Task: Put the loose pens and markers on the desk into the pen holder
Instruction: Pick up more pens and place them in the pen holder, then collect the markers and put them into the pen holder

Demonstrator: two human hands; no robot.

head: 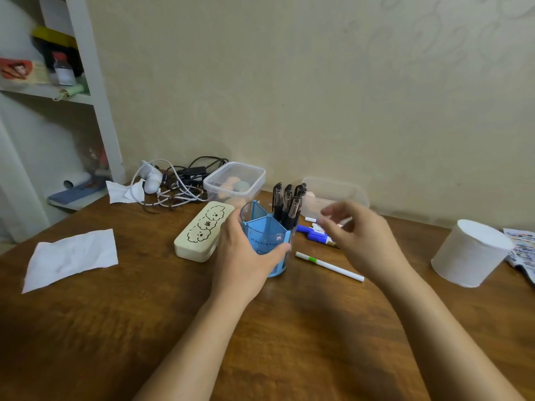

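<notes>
A blue pen holder [267, 231] with clear walls stands upright mid-desk, and my left hand [244, 253] is wrapped around its left side. Several black pens [286, 204] stand in its back compartment. My right hand [357, 237] hovers just right of the holder, blurred, fingers apart, with nothing in it. Partly hidden under that hand lie several markers [314, 234] with blue and white bodies. A white marker with a green band [328, 266] lies flat on the desk, right of the holder and in front of the others.
A cream pencil case [202, 231] lies left of the holder. Behind are a clear plastic box [234, 180], its lid [335, 192] and tangled cables [173, 186]. Tissue sheets [71, 259] lie at left, a toilet roll [470, 251] and a booklet [521, 250] at right. Shelves stand at far left.
</notes>
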